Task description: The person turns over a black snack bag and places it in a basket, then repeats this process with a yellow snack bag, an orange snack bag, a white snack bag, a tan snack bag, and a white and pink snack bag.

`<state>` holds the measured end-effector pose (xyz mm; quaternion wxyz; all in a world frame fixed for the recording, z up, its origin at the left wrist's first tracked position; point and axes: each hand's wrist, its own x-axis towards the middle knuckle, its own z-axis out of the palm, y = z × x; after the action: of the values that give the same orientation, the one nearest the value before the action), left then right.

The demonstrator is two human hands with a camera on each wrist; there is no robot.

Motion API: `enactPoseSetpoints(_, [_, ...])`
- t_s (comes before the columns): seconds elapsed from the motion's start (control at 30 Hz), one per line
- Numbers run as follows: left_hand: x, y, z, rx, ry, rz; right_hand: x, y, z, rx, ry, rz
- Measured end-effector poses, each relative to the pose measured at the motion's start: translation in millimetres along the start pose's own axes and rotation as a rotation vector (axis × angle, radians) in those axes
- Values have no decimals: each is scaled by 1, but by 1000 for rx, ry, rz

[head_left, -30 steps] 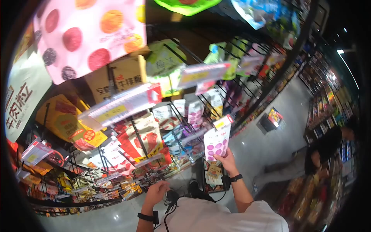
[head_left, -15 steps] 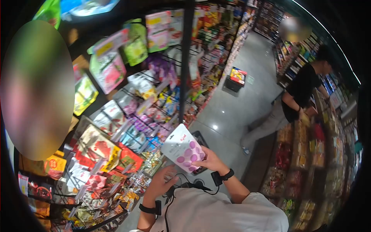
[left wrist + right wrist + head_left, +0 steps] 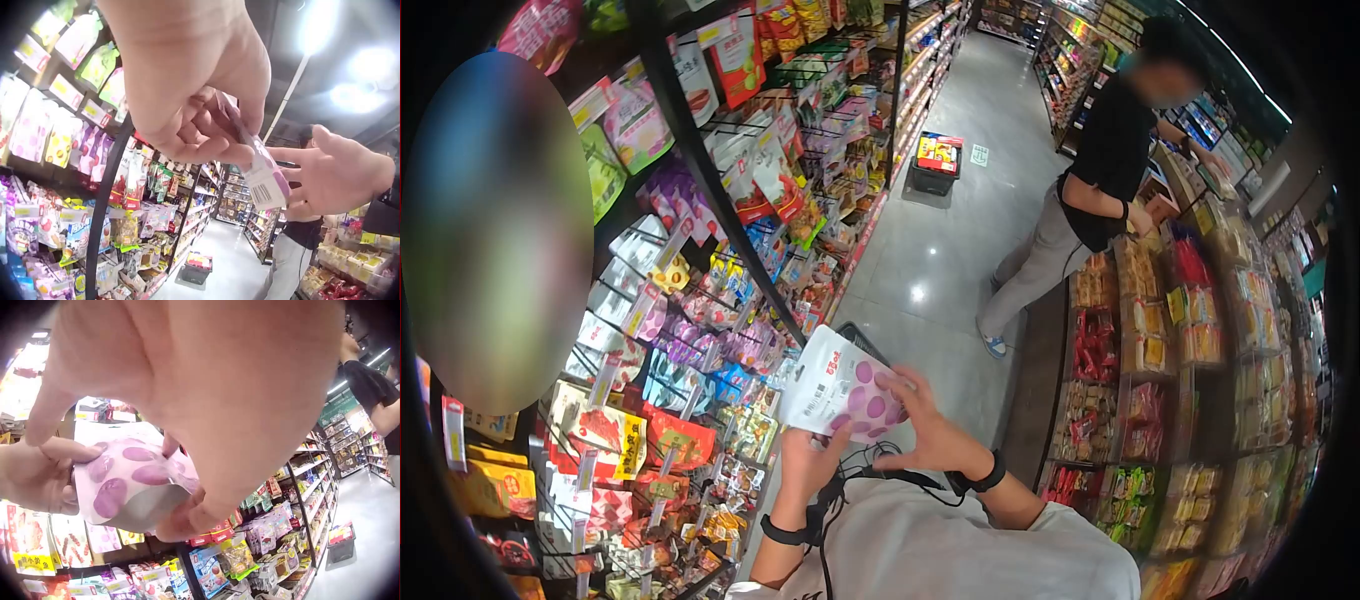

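A white snack pouch (image 3: 810,385) with purple round spots is held up before the chest, its printed front facing the head camera. My left hand (image 3: 805,465) pinches its lower left edge between thumb and fingers. At the pouch's right side is my right hand (image 3: 935,430), its fingertips at the edge and its thumb spread away. In the left wrist view the pouch (image 3: 265,184) turns a barcode panel outward, and the right hand (image 3: 344,172) has its fingers extended against it. The right wrist view shows the spotted face of the pouch (image 3: 112,499) with the left thumb pressing on it.
Racks of hanging snack bags (image 3: 690,340) line the left. On the right, a person in a black top (image 3: 1110,140) stands by shelves of packaged food (image 3: 1145,360). A black basket with a red and yellow pack (image 3: 938,165) sits on the grey floor (image 3: 920,265).
The view has swung right, along the aisle. My left hand has come up from below and taken hold of the pouch; my right hand has loosened its grip on it.
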<state>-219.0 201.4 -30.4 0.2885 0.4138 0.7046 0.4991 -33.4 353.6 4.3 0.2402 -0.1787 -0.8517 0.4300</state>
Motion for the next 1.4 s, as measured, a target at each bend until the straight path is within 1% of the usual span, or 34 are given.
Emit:
enactPoseSetpoints(0.07, [4,39,1,199,-99,106,-5,-3,-1,66,-34,45])
enactPoseSetpoints(0.17, [8,63,11,-15,-162,226,-8,10,-3,306,-157,147])
enactPoseSetpoints(0.2, [9,64,11,-32,-161,221,-8,12,-4,367,-207,198])
enactPoseSetpoints(0.27, [14,59,6,29,-83,217,-8,14,-7,490,-320,301])
enactPoseSetpoints(0.3, [15,57,3,59,-40,213,-8,17,-5,533,-309,272])
enactPoseSetpoints(0.37, [19,59,-4,-45,66,103,-8,24,4,624,-289,213])
enactPoseSetpoints(0.4, [20,59,-8,-97,120,50,-5,18,6,705,-269,202])
enactPoseSetpoints(0.47, [19,33,-22,-71,-82,53,3,2,9,868,-231,183])
enactPoseSetpoints(0.5, [20,32,-29,-59,-181,55,7,-2,12,857,-241,188])
enactPoseSetpoints(0.53, [16,39,-33,-102,-204,12,11,-6,15,846,-250,193])
enactPoseSetpoints(0.57, [14,40,-34,-195,-168,5,16,-8,17,833,-259,198])
enactPoseSetpoints(0.63, [12,39,-39,-384,-92,-8,27,-9,18,484,-250,88])
enactPoseSetpoints(0.67, [12,36,-43,-392,-68,-2,32,-10,18,313,-243,36])
enactPoseSetpoints(0.77, [11,29,-59,-419,-27,-5,42,-25,19,283,-180,150])
enactPoseSetpoints(0.87, [10,27,-71,-456,-37,-21,47,-37,26,290,-205,185])
enactPoseSetpoints(0.93, [9,25,-78,-487,-37,2,47,-40,34,306,-193,191])
enactPoseSetpoints(1.03, [3,14,-91,-402,-13,27,48,-43,47,298,-195,207])
enactPoseSetpoints(1.13, [0,12,-105,-371,-31,54,48,-43,59,298,-180,210])
enactPoseSetpoints(1.23, [-4,5,-118,-350,-42,22,49,-47,68,284,-186,221])
enactPoseSetpoints(1.33, [-10,-6,-123,-438,-28,15,46,-49,80,283,-188,225])
enactPoseSetpoints(1.4, [-11,-14,-128,-426,-59,12,44,-51,89,290,-168,221])
